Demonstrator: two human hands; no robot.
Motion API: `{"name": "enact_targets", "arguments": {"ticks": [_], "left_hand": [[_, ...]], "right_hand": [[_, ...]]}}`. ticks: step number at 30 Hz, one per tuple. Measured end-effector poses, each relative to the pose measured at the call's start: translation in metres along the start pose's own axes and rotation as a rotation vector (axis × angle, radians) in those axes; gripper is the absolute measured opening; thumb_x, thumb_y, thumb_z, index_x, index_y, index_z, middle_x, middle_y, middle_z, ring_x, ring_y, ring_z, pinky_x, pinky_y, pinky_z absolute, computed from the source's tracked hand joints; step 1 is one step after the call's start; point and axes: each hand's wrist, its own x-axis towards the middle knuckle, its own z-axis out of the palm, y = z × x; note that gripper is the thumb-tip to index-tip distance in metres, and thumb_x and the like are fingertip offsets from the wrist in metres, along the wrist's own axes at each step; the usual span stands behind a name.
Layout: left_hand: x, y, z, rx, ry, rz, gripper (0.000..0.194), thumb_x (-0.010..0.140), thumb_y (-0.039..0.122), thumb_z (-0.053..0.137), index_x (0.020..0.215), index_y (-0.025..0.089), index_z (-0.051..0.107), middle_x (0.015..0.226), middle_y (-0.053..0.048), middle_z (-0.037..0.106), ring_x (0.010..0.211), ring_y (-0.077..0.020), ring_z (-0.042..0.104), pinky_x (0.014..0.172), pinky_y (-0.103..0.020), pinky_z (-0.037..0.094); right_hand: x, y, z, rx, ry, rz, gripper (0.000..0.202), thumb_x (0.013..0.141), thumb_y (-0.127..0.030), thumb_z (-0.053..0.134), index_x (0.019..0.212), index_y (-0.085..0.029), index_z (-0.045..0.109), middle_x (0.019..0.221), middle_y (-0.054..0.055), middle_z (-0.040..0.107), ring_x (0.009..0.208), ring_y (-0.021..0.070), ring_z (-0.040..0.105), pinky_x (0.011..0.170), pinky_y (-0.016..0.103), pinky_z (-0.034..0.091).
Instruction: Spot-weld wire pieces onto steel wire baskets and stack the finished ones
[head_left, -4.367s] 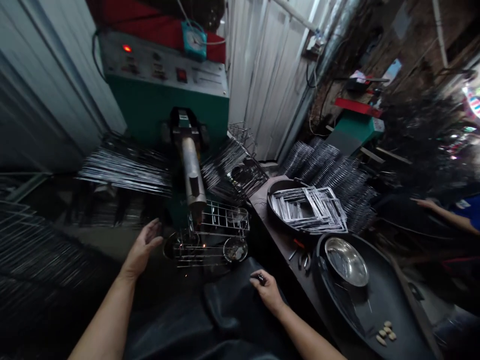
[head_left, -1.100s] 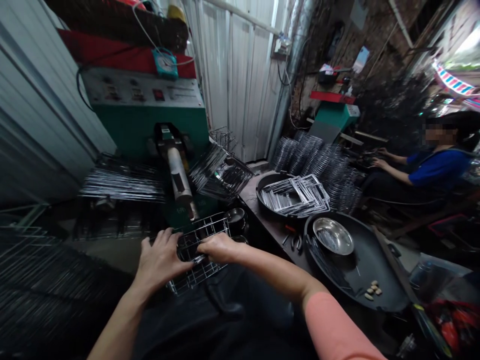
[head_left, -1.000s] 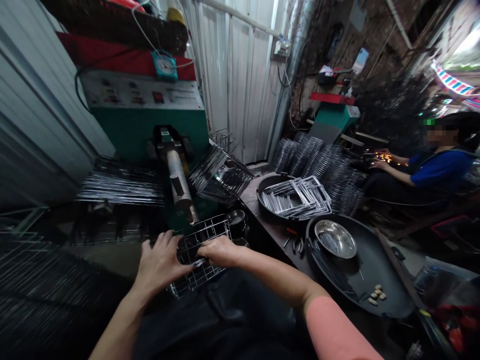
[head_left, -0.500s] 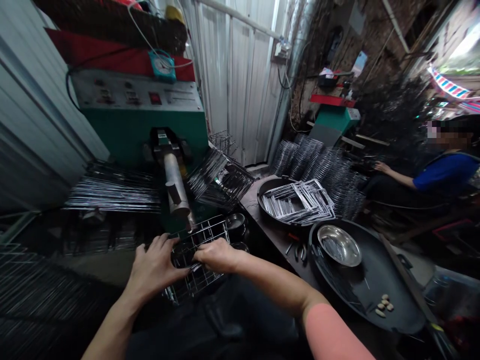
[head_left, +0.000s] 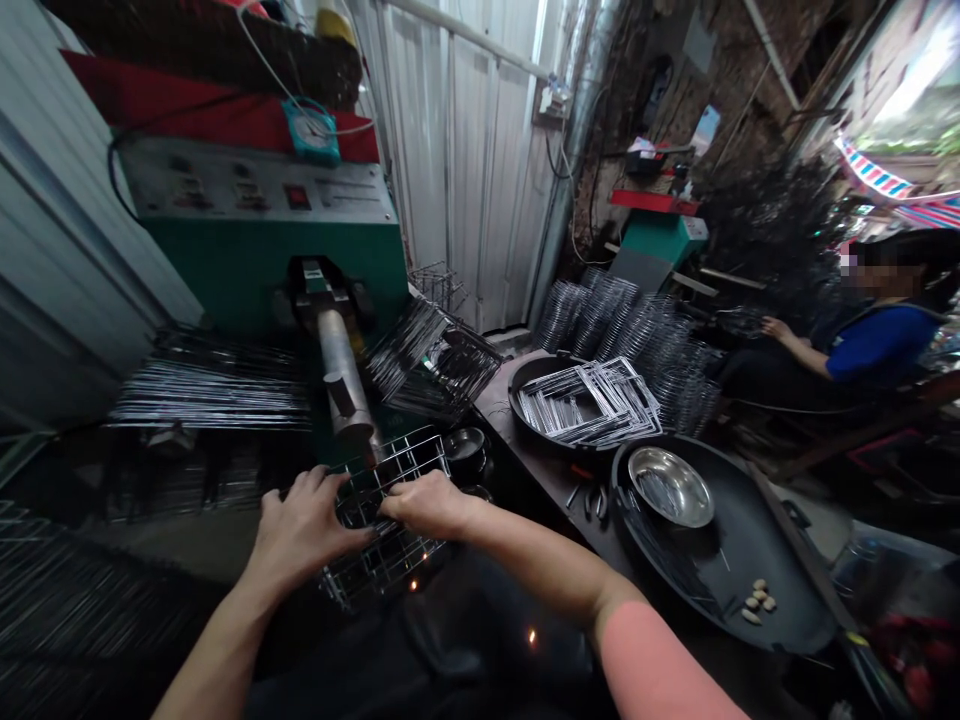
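A wire basket (head_left: 421, 460) of thin metal rods sits above my lap, under the thick metal arm (head_left: 341, 350) of a green machine. The arm's narrow tip reaches down to the basket's wires. My left hand (head_left: 300, 525) grips the basket's left side, thumb toward me and fingers over the far wires. Closed on its upper middle is my right hand (head_left: 429, 503), knuckles up; its fingertips are partly hidden. Small orange sparks (head_left: 414, 585) glow below the basket and over my dark lap.
Bundled wire parts (head_left: 210, 395) lie left of the arm, wire frames (head_left: 435, 355) to its right. A black pan (head_left: 517, 410) holds rectangular frames. A larger pan (head_left: 780, 540) carries a steel bowl (head_left: 670, 487) and peanuts. Pliers (head_left: 596, 502) lie nearby. A person in blue (head_left: 885, 340) sits far right.
Orange sparks have appeared below the basket and over my lap. The view has shifted slightly; both hands keep their hold on the basket.
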Motion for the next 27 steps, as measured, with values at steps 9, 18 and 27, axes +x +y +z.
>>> {"name": "enact_targets", "arguments": {"ticks": [9, 18, 27], "left_hand": [[0.025, -0.009, -0.006, -0.04, -0.001, -0.061, 0.059, 0.066, 0.045, 0.066, 0.118, 0.019, 0.065, 0.131, -0.02, 0.059, 0.124, -0.0421, 0.054, 0.096, -0.059, 0.046], [0.024, -0.007, 0.0, -0.056, 0.083, -0.092, 0.066, 0.065, 0.05, 0.07, 0.121, 0.017, 0.061, 0.135, -0.021, 0.057, 0.131, -0.043, 0.047, 0.104, -0.062, 0.039], [0.04, -0.009, -0.024, -0.009, -0.075, -0.166, 0.073, 0.074, 0.056, 0.058, 0.129, 0.008, 0.052, 0.136, -0.021, 0.054, 0.129, -0.0366, 0.047, 0.101, -0.055, 0.04]], "right_hand": [[0.026, 0.008, -0.003, -0.018, 0.042, 0.092, 0.022, 0.098, -0.021, 0.052, 0.112, -0.026, 0.069, 0.112, 0.001, 0.073, 0.09, 0.0173, 0.071, 0.057, 0.024, 0.051], [-0.08, 0.011, 0.105, 0.291, 0.168, 0.23, 0.049, 0.084, -0.023, 0.066, 0.133, -0.025, 0.062, 0.117, 0.007, 0.072, 0.096, 0.0179, 0.072, 0.077, 0.024, 0.055], [-0.139, 0.025, 0.199, 0.533, 0.275, 0.37, 0.029, 0.087, -0.015, 0.056, 0.111, -0.018, 0.071, 0.104, 0.011, 0.078, 0.097, 0.0216, 0.075, 0.086, 0.029, 0.056]]}}
